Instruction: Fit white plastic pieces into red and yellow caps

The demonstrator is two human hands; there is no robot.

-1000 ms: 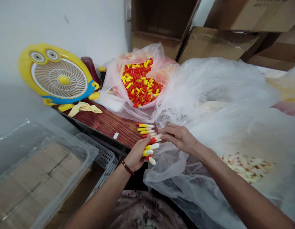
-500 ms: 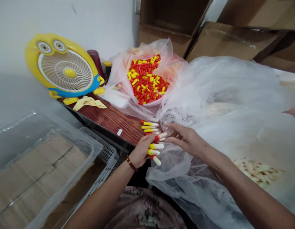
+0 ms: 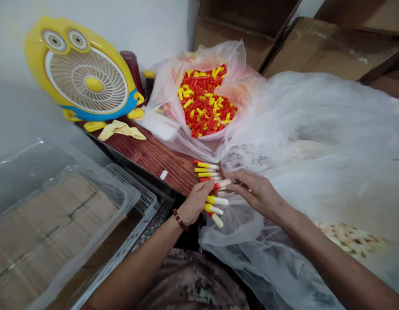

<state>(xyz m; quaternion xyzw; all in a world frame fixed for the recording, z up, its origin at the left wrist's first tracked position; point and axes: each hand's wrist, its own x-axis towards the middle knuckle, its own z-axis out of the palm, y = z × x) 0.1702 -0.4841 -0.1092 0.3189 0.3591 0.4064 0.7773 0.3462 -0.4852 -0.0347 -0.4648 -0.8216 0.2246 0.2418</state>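
Note:
My left hand is closed round a fan of small plastic pieces, red or yellow bodies with white tips, sticking out between its fingers. My right hand is right beside it, its fingers pinched on the topmost red-and-white piece. Three more assembled pieces lie in a row on the brown wooden table just beyond my left hand.
A clear bag of red and yellow caps sits behind the hands. Large clear bags cover the right side, one holding cream pieces. A yellow cartoon fan stands at the back left; plastic bins sit lower left; cardboard boxes behind.
My right hand opened and drew back slightly half a second ago, then came back to pinch the top piece. The view has shifted, so everything sits a little higher and further right.

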